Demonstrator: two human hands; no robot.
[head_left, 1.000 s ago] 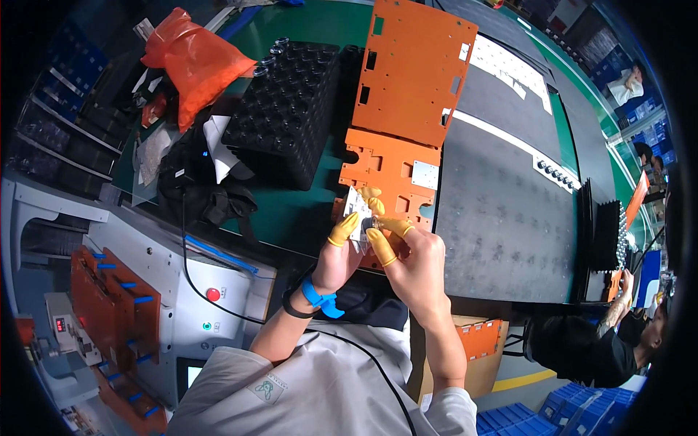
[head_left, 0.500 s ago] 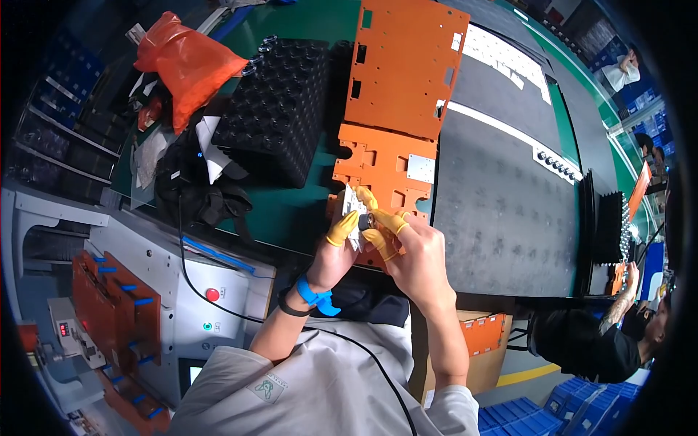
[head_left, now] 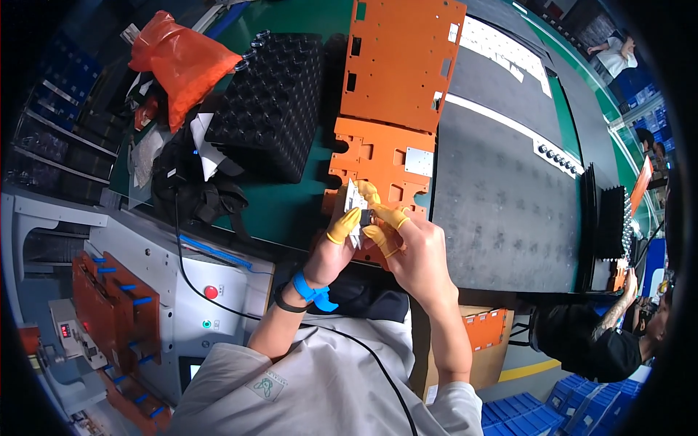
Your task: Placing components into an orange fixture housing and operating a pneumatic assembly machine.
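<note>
My left hand and my right hand meet over the near edge of an orange plate with cut-outs. Both wear yellow finger cots. Together they pinch a small white sheet with a dark bit at its lower edge. A blue band circles my left wrist. A larger orange plate lies just beyond the first one.
A black cell tray sits left of the plates, with an orange bag and a black cable bundle beside it. A dark grey mat spreads to the right. Another person's arm is at the lower right.
Both hands have stayed together on the white sheet over the plate's near edge. The view has shifted slightly, with little other change.
</note>
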